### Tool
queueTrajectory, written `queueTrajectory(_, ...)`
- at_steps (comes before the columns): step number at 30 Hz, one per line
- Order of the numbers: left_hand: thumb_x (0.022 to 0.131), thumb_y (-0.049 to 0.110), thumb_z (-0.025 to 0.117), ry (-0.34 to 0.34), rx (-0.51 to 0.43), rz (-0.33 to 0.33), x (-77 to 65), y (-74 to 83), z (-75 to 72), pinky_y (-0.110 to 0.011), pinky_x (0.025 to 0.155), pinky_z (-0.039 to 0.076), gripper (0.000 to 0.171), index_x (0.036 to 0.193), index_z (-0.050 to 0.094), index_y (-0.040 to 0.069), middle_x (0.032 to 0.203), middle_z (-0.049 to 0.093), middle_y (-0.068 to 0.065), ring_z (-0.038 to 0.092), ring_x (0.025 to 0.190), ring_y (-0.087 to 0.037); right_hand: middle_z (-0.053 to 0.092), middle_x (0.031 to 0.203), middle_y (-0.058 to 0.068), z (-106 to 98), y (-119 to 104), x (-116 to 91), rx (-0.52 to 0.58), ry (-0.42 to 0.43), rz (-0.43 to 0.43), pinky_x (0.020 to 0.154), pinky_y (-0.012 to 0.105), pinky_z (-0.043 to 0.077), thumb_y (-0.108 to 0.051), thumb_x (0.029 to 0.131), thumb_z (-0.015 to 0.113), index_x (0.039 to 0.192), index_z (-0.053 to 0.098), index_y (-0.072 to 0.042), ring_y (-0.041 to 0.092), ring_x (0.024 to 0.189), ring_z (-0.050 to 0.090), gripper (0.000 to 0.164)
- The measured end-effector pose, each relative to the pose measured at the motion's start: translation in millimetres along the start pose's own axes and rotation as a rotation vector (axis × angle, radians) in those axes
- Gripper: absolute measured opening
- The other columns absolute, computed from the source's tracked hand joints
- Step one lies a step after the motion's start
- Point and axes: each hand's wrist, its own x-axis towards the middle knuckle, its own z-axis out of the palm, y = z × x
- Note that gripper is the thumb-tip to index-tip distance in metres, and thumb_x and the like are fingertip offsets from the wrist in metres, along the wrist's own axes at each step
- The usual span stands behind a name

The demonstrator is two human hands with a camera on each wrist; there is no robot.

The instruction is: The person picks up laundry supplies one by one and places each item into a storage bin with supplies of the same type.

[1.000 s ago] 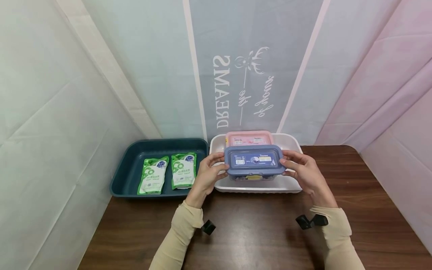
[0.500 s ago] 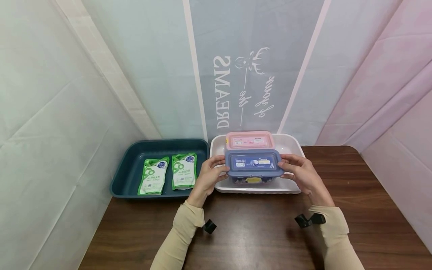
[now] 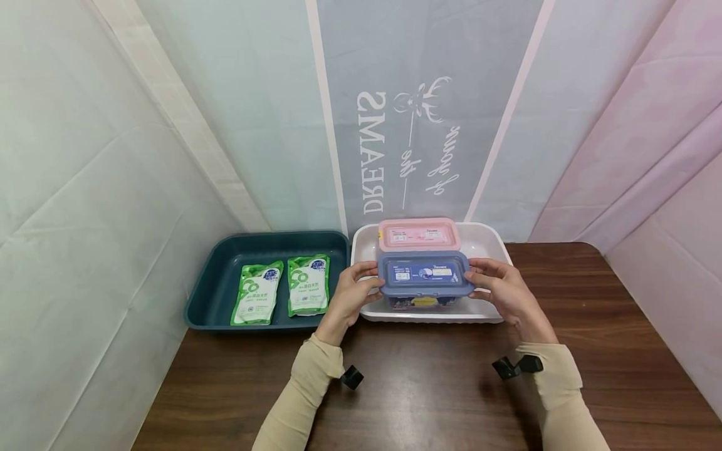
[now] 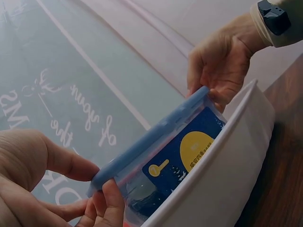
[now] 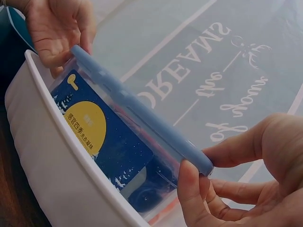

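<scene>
A clear plastic box with a blue lid sits low within the white basin, in front of a similar box with a pink lid. My left hand pinches the left end of the blue lid's rim between thumb and fingers. At the opposite end my right hand pinches the rim the same way. Both wrist views show the box's front label, dark blue with a yellow circle, partly behind the basin's wall. The box's underside is hidden.
Left of the white basin stands a dark teal tray holding two green-and-white pouches. Both containers stand on a brown wooden table, near a printed curtain at the back. More fabric hangs at both sides.
The blue-lidded box has come down and slightly toward me into the white basin, showing more of the pink lid behind it. Both hands have kept their grip; the last half second shows little motion.
</scene>
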Motion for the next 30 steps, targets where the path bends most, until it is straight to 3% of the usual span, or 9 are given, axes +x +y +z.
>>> queueTrajectory(30,0.093,-0.004,0.068,-0.014,0.03,-0.012,1.4,-3.0,1.3,-0.025,0.071,0.059,0.044,0.136,0.062,-0.006,0.125,0.062,-0.019,0.063,0.091,-0.018,0.054,0.115,0.009,-2.0,1.4,0.6,-0.108,-0.02,0.016,0.08,0.026,0.063,-0.013,0.107,0.064,0.154,0.042,0.011,0.008,0.09,0.065,0.057)
